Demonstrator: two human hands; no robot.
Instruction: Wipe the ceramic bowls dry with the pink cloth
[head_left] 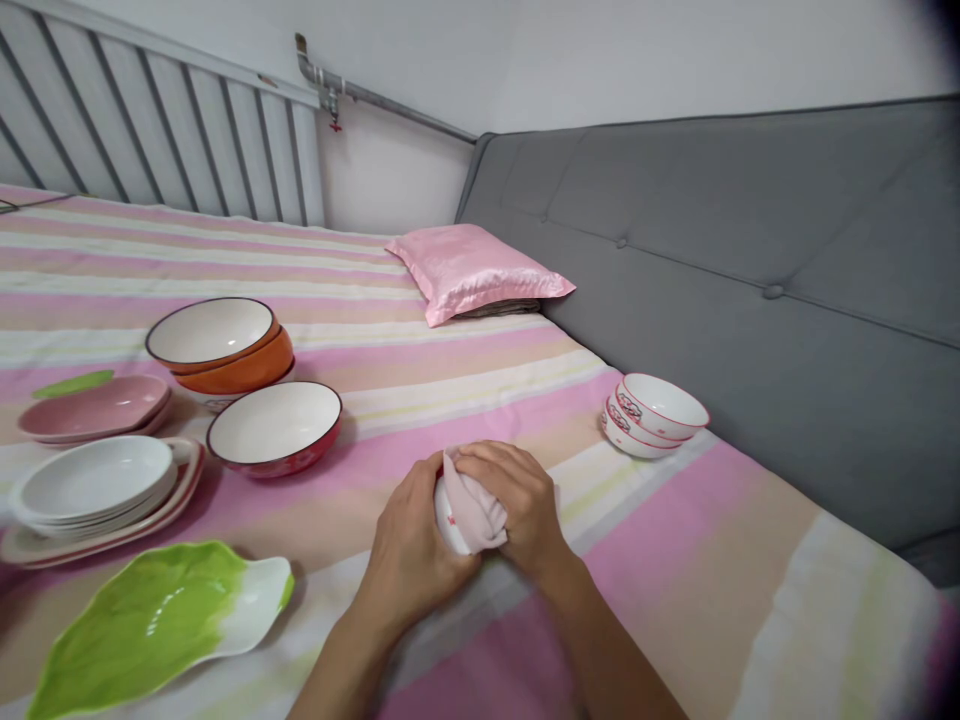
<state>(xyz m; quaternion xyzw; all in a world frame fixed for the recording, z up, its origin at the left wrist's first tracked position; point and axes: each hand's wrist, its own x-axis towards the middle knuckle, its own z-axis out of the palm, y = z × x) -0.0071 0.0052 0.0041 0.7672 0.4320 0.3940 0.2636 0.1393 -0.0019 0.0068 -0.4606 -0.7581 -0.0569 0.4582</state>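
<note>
Near the front middle of the bed, my left hand [420, 535] is closed around the side of a small white bowl [448, 520] with a red mark on it. My right hand [521, 500] presses a pale pink cloth [478, 510] against the bowl, and the cloth hides much of it. Both hands hide the bowl's far side. To the right, close to the grey headboard, several white bowls with red rims and a printed pattern stand stacked [652, 415]. A red bowl [274, 430] with a white inside sits left of my hands.
At the left are orange bowls [232, 370], pink dishes [97, 410], stacked white plates [97, 480] and a green leaf-shaped plate [165, 615]. A pink pillow [476, 265] lies against the grey headboard [712, 220]. A radiator [172, 120] and a pipe run along the wall.
</note>
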